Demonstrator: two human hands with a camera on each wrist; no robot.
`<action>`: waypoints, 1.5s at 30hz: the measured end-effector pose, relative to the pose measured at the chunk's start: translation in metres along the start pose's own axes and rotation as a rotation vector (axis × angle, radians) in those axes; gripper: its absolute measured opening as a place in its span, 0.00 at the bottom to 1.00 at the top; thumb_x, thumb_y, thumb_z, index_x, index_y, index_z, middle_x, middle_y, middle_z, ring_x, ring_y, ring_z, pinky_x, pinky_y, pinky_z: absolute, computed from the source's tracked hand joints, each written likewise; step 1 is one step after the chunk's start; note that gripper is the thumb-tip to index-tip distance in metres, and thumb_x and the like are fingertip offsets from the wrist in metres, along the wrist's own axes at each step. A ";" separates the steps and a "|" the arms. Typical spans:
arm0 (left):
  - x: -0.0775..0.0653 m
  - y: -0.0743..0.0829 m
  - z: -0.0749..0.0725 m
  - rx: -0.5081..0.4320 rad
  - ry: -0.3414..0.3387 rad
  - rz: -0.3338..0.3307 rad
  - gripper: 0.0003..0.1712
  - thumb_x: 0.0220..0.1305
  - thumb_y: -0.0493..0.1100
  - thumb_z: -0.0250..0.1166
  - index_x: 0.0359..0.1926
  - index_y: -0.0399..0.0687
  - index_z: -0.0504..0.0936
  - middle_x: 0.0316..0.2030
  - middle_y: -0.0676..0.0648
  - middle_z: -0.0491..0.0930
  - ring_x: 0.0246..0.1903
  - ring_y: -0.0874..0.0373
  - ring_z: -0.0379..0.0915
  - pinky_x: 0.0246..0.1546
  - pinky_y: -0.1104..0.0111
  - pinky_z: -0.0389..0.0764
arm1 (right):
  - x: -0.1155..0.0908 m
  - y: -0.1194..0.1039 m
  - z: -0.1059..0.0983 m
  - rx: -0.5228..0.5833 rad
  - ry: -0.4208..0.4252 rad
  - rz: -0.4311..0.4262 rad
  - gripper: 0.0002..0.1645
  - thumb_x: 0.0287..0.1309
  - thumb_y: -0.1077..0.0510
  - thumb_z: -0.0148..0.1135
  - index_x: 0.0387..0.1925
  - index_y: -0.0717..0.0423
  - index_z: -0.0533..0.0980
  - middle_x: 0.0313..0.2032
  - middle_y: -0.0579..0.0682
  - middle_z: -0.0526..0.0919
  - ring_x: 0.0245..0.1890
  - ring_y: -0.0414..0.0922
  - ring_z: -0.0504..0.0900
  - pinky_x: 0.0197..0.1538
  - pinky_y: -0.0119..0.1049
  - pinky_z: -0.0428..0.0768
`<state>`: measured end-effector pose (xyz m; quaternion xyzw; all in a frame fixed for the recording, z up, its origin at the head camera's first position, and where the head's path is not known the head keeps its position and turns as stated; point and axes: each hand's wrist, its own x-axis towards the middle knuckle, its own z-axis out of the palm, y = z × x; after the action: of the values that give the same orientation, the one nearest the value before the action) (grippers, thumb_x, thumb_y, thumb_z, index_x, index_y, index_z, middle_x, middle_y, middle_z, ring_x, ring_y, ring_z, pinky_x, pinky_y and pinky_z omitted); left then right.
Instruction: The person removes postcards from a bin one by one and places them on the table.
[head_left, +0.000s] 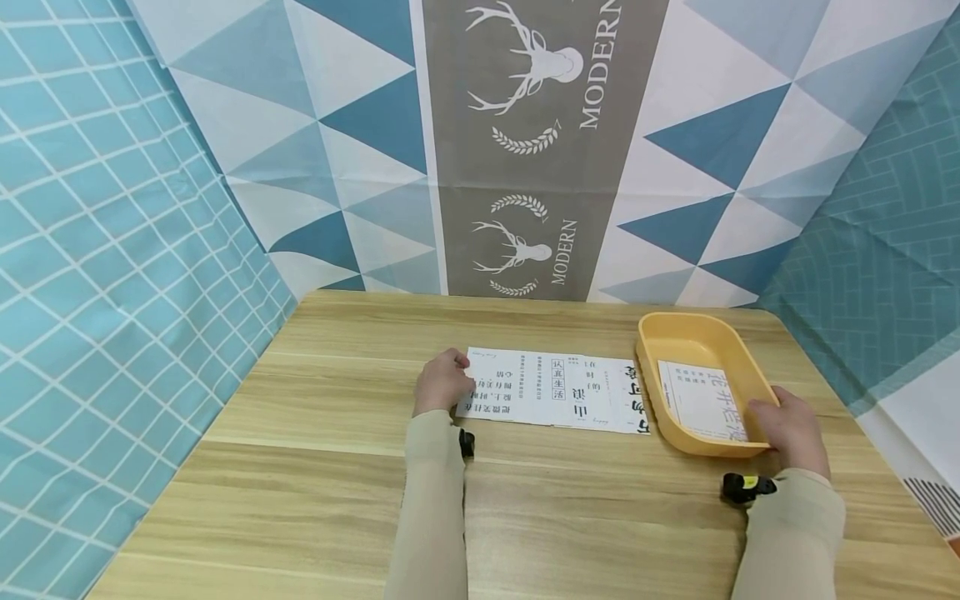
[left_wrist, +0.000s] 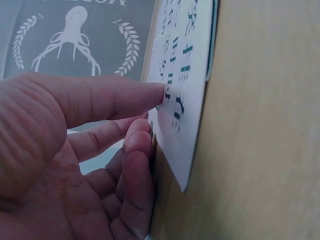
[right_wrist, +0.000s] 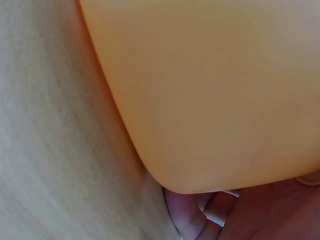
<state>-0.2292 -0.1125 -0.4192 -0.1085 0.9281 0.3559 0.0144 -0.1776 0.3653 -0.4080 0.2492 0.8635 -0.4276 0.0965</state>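
Several white printed cards [head_left: 558, 417] lie edge to edge in a row across the middle of the table. At the row's left end my left hand [head_left: 441, 385] pinches the end card [head_left: 491, 385]. The left wrist view shows the thumb [left_wrist: 115, 97] on the printed face of this card [left_wrist: 187, 145], with the other fingers curled at its edge. An orange tray [head_left: 686, 343] stands to the right of the row, white printed cards [head_left: 693, 404] lying inside it. My right hand [head_left: 797, 432] grips the tray's near right rim, thumb over the inside; its underlying fingers are mostly hidden.
The wooden table [head_left: 315, 500] has a patterned wall covering [head_left: 375, 167] along its back edge. Blue tiled covering [head_left: 90, 250] hangs at the left. More coverings flank the right side. Each wrist carries a small black device [head_left: 742, 487].
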 end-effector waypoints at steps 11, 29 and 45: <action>0.000 -0.001 -0.001 -0.013 -0.020 -0.007 0.19 0.58 0.37 0.70 0.52 0.47 0.82 0.45 0.44 0.84 0.41 0.50 0.78 0.42 0.58 0.78 | -0.001 -0.001 -0.001 0.010 -0.004 -0.001 0.41 0.75 0.49 0.36 0.79 0.63 0.39 0.73 0.76 0.53 0.59 0.67 0.64 0.66 0.67 0.64; 0.002 0.002 -0.002 -0.070 0.006 -0.034 0.17 0.67 0.39 0.61 0.56 0.45 0.78 0.49 0.44 0.84 0.45 0.49 0.79 0.46 0.57 0.79 | 0.000 -0.001 0.000 -0.005 -0.001 0.000 0.42 0.75 0.48 0.37 0.79 0.63 0.40 0.73 0.76 0.52 0.60 0.68 0.63 0.67 0.68 0.63; -0.043 0.097 0.000 -0.073 0.059 0.352 0.07 0.69 0.47 0.62 0.38 0.51 0.83 0.32 0.53 0.83 0.30 0.60 0.76 0.34 0.68 0.77 | -0.002 -0.001 0.000 0.007 -0.007 -0.001 0.41 0.75 0.48 0.36 0.79 0.63 0.40 0.73 0.76 0.51 0.61 0.68 0.63 0.67 0.69 0.62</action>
<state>-0.2076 -0.0337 -0.3509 0.0449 0.9193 0.3830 -0.0793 -0.1764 0.3642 -0.4059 0.2475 0.8620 -0.4314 0.0983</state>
